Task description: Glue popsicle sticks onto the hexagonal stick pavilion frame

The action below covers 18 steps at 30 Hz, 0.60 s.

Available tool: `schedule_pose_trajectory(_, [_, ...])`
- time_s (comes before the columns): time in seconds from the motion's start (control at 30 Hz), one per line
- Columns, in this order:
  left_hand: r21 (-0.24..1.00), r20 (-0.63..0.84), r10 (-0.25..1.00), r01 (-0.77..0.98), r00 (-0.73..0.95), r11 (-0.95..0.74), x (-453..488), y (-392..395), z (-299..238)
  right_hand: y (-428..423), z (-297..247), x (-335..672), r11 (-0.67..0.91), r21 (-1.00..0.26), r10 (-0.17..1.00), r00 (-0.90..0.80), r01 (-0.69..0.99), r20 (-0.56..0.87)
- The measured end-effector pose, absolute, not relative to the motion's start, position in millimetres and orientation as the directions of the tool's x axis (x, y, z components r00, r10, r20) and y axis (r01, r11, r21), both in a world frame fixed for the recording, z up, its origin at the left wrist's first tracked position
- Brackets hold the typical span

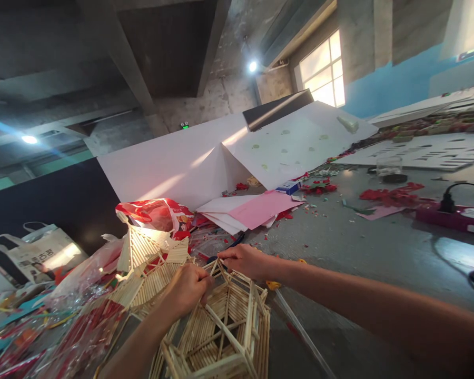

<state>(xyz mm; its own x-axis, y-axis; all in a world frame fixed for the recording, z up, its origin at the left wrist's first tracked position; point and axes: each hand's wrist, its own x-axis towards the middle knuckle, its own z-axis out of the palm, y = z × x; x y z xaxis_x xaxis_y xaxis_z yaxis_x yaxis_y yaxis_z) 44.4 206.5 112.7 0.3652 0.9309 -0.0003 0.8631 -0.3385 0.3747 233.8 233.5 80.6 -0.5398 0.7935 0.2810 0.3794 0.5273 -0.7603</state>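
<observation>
A many-sided frame built of thin wooden sticks (256,329) stands on the grey tabletop in front of me, its middle open. My left hand (187,287) is closed at the frame's left upper edge, fingers curled over the sticks there. With thumb and fingertips together, my right hand (245,260) pinches the frame's far corner; the exact stick end is hidden by the fingers. Just behind my left hand, a second stick model with slatted roofs (146,245) leans to the left.
Clear plastic wrappers (90,329) pile up at left, beside a printed tote bag (43,252). Pink paper (260,208) and a red plastic bag (158,213) lie beyond. A clear rod (304,337), a purple power strip (450,217) and red scraps (393,195) are at right.
</observation>
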Motion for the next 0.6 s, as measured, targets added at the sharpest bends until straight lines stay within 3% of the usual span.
schedule_pose_trajectory(0.6, [0.379,0.010,0.922,0.851,0.388,-0.362,47.1,204.9,115.3,230.0,86.0,234.9,0.542,-0.749,0.781,-0.556,0.380,0.284])
